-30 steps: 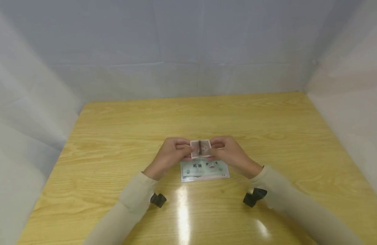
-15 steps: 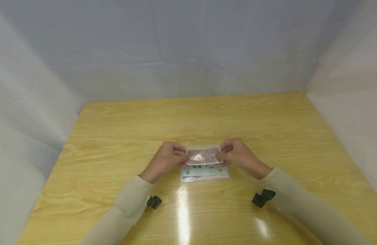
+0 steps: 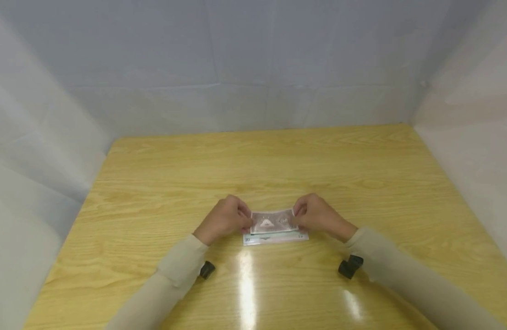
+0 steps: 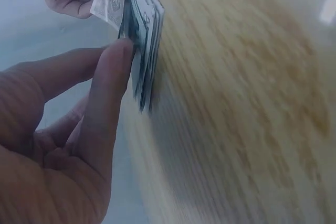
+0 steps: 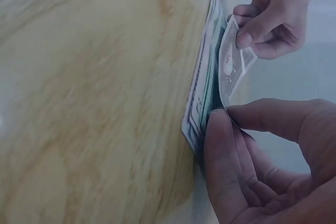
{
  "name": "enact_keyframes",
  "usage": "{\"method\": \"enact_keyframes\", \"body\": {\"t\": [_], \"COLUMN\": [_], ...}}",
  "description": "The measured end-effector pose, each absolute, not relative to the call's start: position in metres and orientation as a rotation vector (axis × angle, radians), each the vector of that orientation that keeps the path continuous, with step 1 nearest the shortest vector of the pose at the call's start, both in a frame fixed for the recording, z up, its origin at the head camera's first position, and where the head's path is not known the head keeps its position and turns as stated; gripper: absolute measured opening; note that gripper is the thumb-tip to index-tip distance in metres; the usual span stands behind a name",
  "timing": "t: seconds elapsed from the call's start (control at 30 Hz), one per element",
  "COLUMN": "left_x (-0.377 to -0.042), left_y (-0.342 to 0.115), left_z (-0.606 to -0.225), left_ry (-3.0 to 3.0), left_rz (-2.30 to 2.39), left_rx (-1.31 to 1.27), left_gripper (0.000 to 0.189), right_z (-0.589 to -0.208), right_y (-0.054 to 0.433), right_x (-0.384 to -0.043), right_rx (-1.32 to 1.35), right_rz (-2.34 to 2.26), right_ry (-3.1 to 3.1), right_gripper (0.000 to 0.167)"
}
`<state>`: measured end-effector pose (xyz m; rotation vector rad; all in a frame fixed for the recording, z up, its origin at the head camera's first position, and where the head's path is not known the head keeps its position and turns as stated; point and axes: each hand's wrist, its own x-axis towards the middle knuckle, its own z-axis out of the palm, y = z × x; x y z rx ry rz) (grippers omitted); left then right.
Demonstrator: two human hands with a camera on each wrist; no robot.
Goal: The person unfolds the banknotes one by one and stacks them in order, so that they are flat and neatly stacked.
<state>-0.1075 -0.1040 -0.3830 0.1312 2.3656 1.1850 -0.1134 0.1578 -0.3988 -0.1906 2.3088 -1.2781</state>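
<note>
A brownish banknote with a pale border [image 3: 274,222] is stretched between both hands, slightly bowed. Its left end is pinched by the left hand [image 3: 224,220], its right end by the right hand [image 3: 319,217], thumbs towards the camera. Directly beneath lies a small stack of banknotes [image 3: 278,239], mostly covered; only its near edge shows from the head. Green and pinkish layers of this stack [image 5: 202,87] appear edge-on in the right wrist view. There, the held banknote [image 5: 228,66] curves away from the pile at its middle. Whether its lower edge touches the pile, I cannot tell.
The wooden table [image 3: 175,169] extends around the hands, with a bright light reflection [image 3: 246,284] near the front. Pale cloth walls [image 3: 253,105] enclose the back and sides. A dark wrist camera [image 3: 350,266] sits below each beige sleeve [image 3: 397,266].
The hands have drawn apart, straightening the brown banknote that was bent up at its centre. They have then lowered it towards the person, over the stack, hiding the green note on top.
</note>
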Motion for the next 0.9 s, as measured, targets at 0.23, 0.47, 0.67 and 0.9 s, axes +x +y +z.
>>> {"method": "enact_keyframes", "body": {"t": [0.23,0.47,0.67,0.9], "left_x": [-0.1117,-0.1128,-0.1134,-0.1133], "left_y": [-0.1013,-0.1014,-0.1023,-0.1018], "left_z": [-0.3840,-0.3830,-0.3837,-0.3833], "left_ry": [2.449,2.498,2.504,2.508], "left_rz": [0.969,0.900,0.910,0.906], "left_rx": [0.215,0.209,0.189,0.173], "left_gripper": [0.015,0.018,0.022,0.028], "right_z": [-0.4034,-0.4020,-0.4009,-0.4025], "right_y": [0.1568,0.1588,0.1583,0.1585], "right_x": [-0.1157,-0.1149,-0.1139,-0.1123], "right_rx": [-0.230,-0.322,-0.350,-0.411], "right_rz": [-1.162,-1.004,-0.965,-0.969], "right_ry": [2.391,2.521,2.556,2.566], "right_gripper": [0.019,0.042,0.041,0.038]}}
